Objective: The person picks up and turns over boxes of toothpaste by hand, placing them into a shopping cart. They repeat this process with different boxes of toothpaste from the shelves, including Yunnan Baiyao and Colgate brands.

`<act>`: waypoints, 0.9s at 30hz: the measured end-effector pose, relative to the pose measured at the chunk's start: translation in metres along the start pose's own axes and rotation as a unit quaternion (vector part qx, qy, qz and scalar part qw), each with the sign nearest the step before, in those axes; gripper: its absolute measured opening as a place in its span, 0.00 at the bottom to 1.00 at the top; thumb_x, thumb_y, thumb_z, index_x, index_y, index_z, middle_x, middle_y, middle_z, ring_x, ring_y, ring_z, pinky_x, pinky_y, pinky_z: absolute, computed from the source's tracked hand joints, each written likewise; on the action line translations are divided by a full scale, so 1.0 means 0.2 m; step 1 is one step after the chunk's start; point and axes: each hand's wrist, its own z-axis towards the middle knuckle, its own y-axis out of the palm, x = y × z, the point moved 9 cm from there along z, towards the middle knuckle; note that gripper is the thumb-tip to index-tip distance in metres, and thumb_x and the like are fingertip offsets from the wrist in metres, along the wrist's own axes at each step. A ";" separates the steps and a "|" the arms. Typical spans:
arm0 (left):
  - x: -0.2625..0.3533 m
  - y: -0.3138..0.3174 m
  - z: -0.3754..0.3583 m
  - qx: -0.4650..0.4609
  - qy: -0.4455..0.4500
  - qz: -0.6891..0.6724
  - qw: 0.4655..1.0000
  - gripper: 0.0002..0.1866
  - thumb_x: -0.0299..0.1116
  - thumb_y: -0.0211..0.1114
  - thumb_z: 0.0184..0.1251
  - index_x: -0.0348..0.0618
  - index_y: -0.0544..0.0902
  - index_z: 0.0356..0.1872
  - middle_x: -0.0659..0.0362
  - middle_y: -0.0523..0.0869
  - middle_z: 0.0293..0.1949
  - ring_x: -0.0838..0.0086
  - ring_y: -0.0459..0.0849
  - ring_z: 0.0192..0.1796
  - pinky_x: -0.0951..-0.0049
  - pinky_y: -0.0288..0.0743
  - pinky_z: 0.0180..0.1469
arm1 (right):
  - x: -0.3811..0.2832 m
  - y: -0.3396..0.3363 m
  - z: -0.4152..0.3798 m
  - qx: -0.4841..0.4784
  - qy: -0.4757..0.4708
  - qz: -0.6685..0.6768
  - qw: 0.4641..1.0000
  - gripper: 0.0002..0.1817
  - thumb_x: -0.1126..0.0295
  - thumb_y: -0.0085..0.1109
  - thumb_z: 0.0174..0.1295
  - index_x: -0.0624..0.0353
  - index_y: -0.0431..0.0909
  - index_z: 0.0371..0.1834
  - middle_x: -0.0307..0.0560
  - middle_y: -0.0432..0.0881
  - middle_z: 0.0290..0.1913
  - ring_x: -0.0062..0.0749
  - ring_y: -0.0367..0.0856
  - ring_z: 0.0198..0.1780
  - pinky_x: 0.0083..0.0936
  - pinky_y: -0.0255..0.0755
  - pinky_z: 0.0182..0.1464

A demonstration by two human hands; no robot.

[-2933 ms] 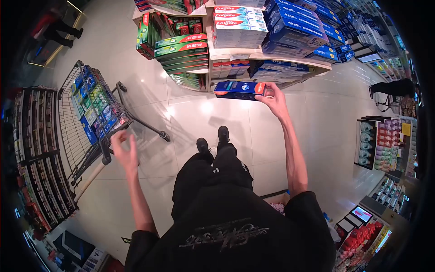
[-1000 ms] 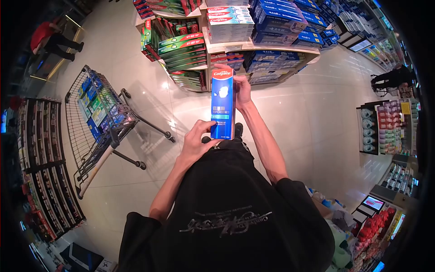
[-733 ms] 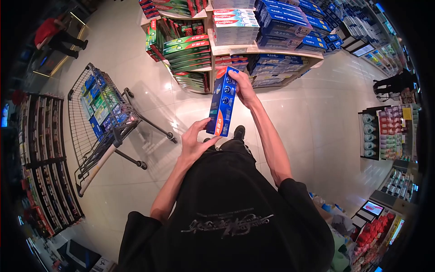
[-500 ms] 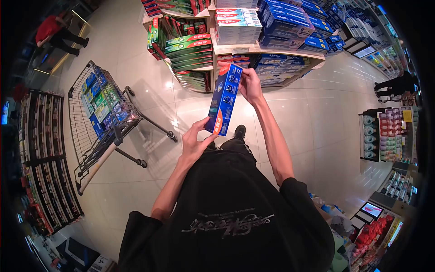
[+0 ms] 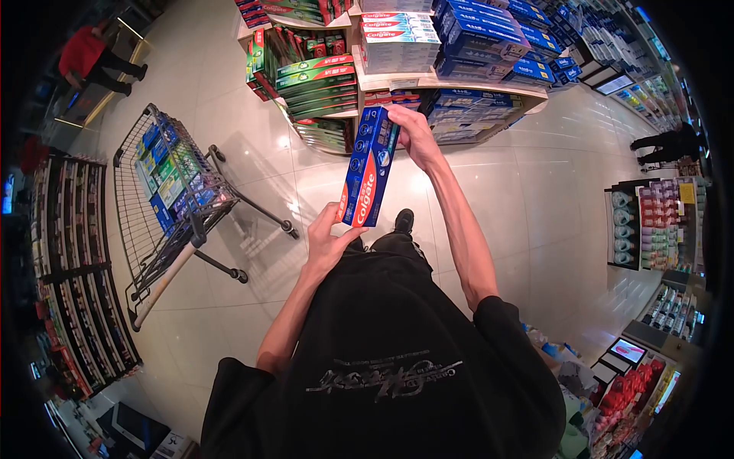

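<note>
A blue and orange Colgate toothpaste box [image 5: 368, 170] is held between my two hands, tilted, in front of my body. My left hand [image 5: 331, 236] grips its lower end, thumb underneath and fingers at the left side. The upper right end is in my right hand [image 5: 411, 131], with the fingers over the top corner. The big Colgate lettering and part of a side panel face me. Past the box stands a display shelf [image 5: 417, 83] stacked with toothpaste boxes.
On the left is a wire shopping cart [image 5: 170, 203] with several colourful packages [image 5: 168, 172] in it. Shelf racks [image 5: 76, 214] line the far left. A person in red [image 5: 86, 53] stands at upper left, another in dark clothing [image 5: 669, 144] at far right. More stocked shelves [image 5: 661, 226] stand at right.
The toothpaste box has been turned about its long axis, so the face with the large Colgate lettering now shows. It has also shifted slightly left. Both hands still hold it.
</note>
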 end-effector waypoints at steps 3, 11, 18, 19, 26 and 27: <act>-0.03 -0.01 0.00 0.036 -0.007 -0.085 0.996 0.30 0.27 0.78 0.48 0.34 0.74 0.54 0.54 0.83 0.43 0.71 0.85 0.46 0.71 0.81 0.47 | 0.05 -0.01 0.03 -0.035 0.011 -0.026 0.999 0.15 0.58 0.56 0.66 0.56 0.79 0.48 0.31 0.79 0.38 0.09 0.75 0.35 0.13 0.71 0.32; -0.09 -0.01 0.01 0.026 -0.050 -0.251 0.966 0.34 0.20 0.67 0.59 0.36 0.60 0.66 0.49 0.79 0.54 0.71 0.81 0.52 0.72 0.79 0.51 | -0.03 -0.02 0.03 0.022 -0.011 0.025 0.999 0.13 0.59 0.53 0.69 0.58 0.76 0.42 0.35 0.78 0.32 0.15 0.76 0.29 0.16 0.72 0.23; -0.24 -0.19 0.07 0.134 -0.057 -0.349 0.926 0.32 0.21 0.61 0.64 0.36 0.57 0.67 0.55 0.77 0.48 0.75 0.77 0.49 0.74 0.75 0.49 | 0.04 -0.09 -0.02 0.003 -0.030 0.034 0.999 0.09 0.64 0.50 0.69 0.57 0.72 0.39 0.37 0.78 0.36 0.18 0.79 0.36 0.20 0.78 0.32; -0.23 -0.23 0.10 0.150 -0.035 -0.324 0.933 0.29 0.24 0.59 0.68 0.36 0.58 0.68 0.55 0.78 0.48 0.76 0.76 0.48 0.74 0.76 0.49 | 0.02 -0.07 -0.04 0.005 -0.023 0.048 0.999 0.09 0.67 0.50 0.67 0.58 0.73 0.46 0.37 0.77 0.38 0.18 0.79 0.39 0.20 0.79 0.35; -0.26 -0.39 0.28 0.135 -0.043 -0.274 0.951 0.22 0.31 0.52 0.75 0.38 0.67 0.67 0.54 0.81 0.47 0.76 0.80 0.47 0.73 0.78 0.49 | 0.09 -0.04 -0.17 0.000 0.006 0.037 0.999 0.22 0.69 0.50 0.63 0.60 0.71 0.61 0.37 0.77 0.42 0.14 0.76 0.38 0.12 0.70 0.36; -0.27 -0.39 0.29 0.135 -0.041 -0.277 0.950 0.22 0.33 0.51 0.75 0.38 0.69 0.66 0.55 0.81 0.49 0.76 0.80 0.47 0.74 0.78 0.49 | 0.10 -0.04 -0.18 0.003 -0.001 0.048 0.999 0.21 0.70 0.50 0.63 0.61 0.72 0.59 0.38 0.78 0.43 0.14 0.75 0.37 0.11 0.68 0.35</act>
